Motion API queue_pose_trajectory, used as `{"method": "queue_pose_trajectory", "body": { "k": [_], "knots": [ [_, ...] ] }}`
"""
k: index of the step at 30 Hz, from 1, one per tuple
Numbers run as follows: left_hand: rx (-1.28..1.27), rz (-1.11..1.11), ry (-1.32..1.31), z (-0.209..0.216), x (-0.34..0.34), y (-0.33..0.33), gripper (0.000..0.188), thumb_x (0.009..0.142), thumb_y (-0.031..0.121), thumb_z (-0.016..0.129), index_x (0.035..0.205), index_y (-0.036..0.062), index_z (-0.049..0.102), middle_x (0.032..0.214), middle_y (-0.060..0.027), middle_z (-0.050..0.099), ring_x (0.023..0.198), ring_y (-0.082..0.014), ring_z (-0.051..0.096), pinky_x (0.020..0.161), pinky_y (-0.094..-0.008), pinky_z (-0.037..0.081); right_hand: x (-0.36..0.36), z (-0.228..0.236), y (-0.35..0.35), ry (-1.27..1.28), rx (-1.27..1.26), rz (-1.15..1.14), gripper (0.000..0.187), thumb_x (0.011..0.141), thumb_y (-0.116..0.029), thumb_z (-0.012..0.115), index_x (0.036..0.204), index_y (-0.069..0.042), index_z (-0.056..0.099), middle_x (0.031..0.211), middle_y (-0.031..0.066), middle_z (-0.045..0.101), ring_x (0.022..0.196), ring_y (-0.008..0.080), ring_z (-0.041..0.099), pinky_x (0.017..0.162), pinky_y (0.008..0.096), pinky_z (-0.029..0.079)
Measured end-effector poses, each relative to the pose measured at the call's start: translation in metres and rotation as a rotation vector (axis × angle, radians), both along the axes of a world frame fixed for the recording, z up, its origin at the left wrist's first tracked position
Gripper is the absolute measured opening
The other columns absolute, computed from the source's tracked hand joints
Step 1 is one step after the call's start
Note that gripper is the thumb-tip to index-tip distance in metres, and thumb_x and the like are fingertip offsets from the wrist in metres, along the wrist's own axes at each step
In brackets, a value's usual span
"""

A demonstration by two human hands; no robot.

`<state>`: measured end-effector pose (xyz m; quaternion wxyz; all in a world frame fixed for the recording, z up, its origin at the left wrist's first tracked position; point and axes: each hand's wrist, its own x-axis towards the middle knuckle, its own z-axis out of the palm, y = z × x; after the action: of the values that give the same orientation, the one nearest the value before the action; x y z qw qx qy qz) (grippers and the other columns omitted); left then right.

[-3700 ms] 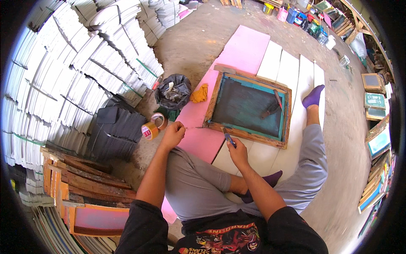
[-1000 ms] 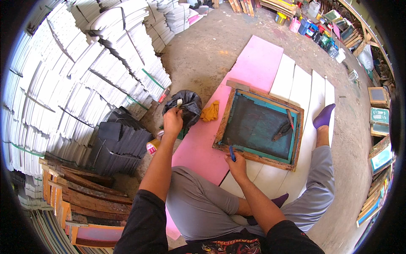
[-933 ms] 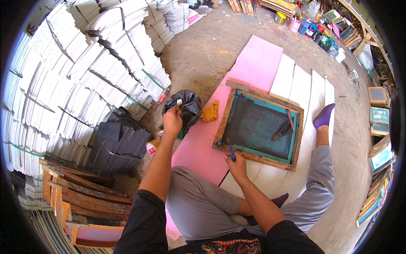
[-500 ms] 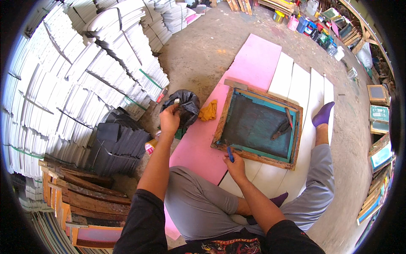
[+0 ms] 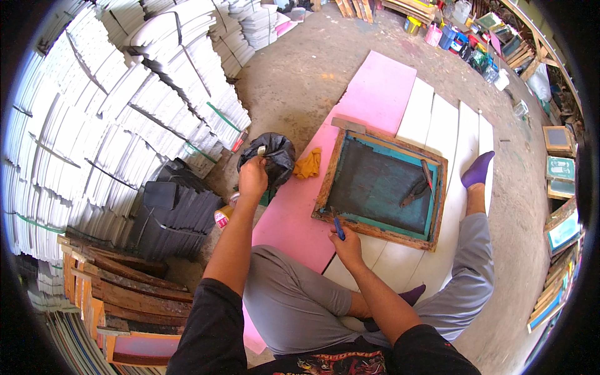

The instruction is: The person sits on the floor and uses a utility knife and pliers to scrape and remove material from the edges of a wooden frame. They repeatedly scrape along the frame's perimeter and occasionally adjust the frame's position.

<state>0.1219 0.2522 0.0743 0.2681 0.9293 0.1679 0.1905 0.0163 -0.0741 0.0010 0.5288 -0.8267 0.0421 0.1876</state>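
My left hand point(image 5: 253, 179) is closed in a pinch over a black plastic bag point(image 5: 281, 153). A small pale piece point(image 5: 261, 150) shows at its fingertips; whether it is gripped or lies on the bag is unclear. In my right hand point(image 5: 349, 245) is a slim blue-handled tool point(image 5: 339, 227), with a thin tip pointing away from me; it looks like a utility knife. That hand is beside the near left corner of a wooden screen-printing frame point(image 5: 381, 232) with dark mesh and teal edges. Pliers point(image 5: 415, 192) with red-and-black handles lie on the mesh.
A yellow-orange cloth point(image 5: 307, 164) lies on the pink board point(image 5: 294, 209), left of the frame. White boards point(image 5: 459, 134) extend under my right foot. Strapped white stacks point(image 5: 125, 125), a black stack point(image 5: 178, 212) and wooden frames point(image 5: 131, 294) crowd the left; paint containers point(image 5: 447, 37) stand far right.
The blue tool has turned slightly in my right hand, and its thin tip now shows by the frame. My left hand has shifted a little, still over the bag.
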Motion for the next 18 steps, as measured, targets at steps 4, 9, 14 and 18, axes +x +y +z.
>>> {"method": "queue_pose_trajectory", "body": {
  "k": [4,9,14,18],
  "knots": [
    [0.066,0.038,0.026,0.007,0.002,-0.009,0.028,0.101,0.022,0.058,0.090,-0.0027,0.064,0.090,-0.0297,0.070,0.089,-0.0497,0.068,0.081,-0.0585,0.053,0.001,-0.003,-0.001,-0.039,-0.020,0.013,0.039,0.092,-0.033,0.072,0.116,-0.002,0.071,0.096,0.0217,0.074,0.092,0.0381,0.073,0.083,0.0462,0.054],
    [0.153,0.052,0.064,0.008,-0.002,-0.005,0.028,0.102,0.022,0.056,0.087,-0.0010,0.062,0.092,-0.0296,0.070,0.084,-0.0494,0.069,0.075,-0.0582,0.055,-0.002,0.003,0.000,-0.031,-0.162,-0.016,0.041,0.100,-0.037,0.061,0.126,-0.006,0.063,0.108,0.0236,0.073,0.102,0.0447,0.070,0.088,0.0536,0.053],
    [0.161,0.074,0.030,-0.007,-0.008,0.002,0.018,0.097,0.014,0.061,0.087,-0.0010,0.065,0.094,-0.0287,0.071,0.084,-0.0480,0.069,0.076,-0.0567,0.054,-0.013,0.008,0.000,-0.067,-0.166,0.019,0.038,0.102,-0.035,0.058,0.127,-0.007,0.060,0.114,0.0247,0.072,0.105,0.0457,0.069,0.089,0.0547,0.052],
    [0.041,-0.011,0.006,-0.006,-0.011,0.004,0.015,0.094,0.012,0.065,0.090,-0.0020,0.069,0.090,-0.0282,0.071,0.084,-0.0476,0.070,0.077,-0.0550,0.054,-0.017,-0.002,0.001,-0.130,-0.194,0.015,0.035,0.101,-0.033,0.061,0.122,-0.005,0.062,0.104,0.0228,0.074,0.097,0.0412,0.072,0.083,0.0491,0.054]
  ]
}}
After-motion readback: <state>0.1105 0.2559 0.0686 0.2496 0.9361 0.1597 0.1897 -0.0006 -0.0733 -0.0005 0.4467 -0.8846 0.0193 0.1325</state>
